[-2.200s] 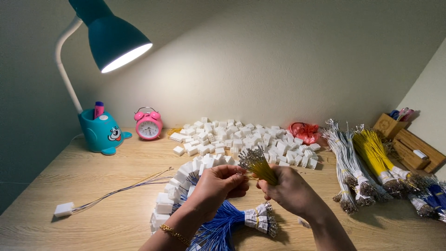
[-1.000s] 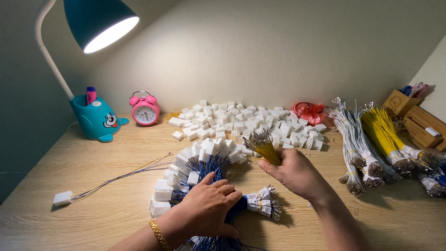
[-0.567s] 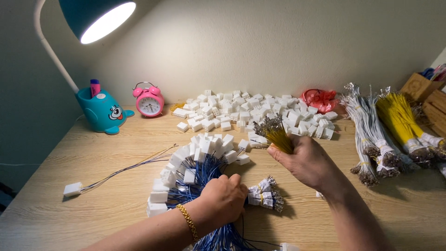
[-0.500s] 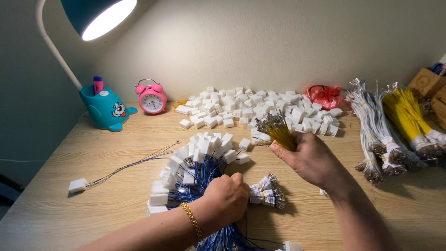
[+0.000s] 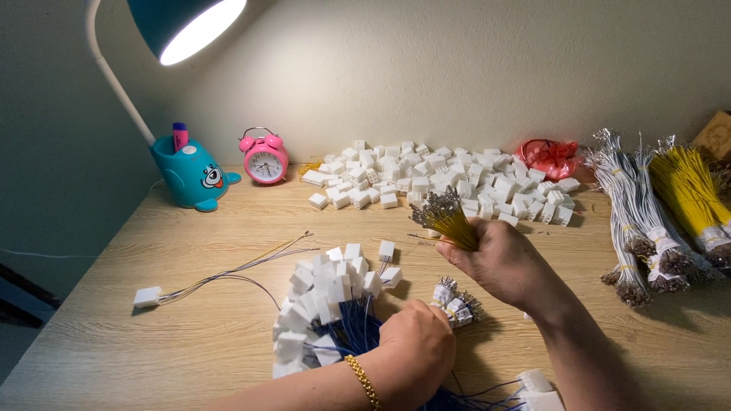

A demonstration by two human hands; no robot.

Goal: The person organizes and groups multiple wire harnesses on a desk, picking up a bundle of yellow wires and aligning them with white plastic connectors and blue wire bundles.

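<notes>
Now the right hand (image 5: 509, 262) grips thin yellow wires (image 5: 449, 219); the left hand (image 5: 415, 350) clasps blue wires (image 5: 352, 327).

Worktop (image 5: 190, 304): pale wood-grain, matt. Connector housings (image 5: 327, 293): white moulded plastic, smooth, on blue insulated wires (image 5: 354, 327). Yellow wire bundle (image 5: 449, 221): plastic-sheathed, bright metal terminals. Alarm clock (image 5: 264, 158) at the rear edge: glossy pink plastic. Bracelet (image 5: 364, 380): gold-coloured metal links.
</notes>
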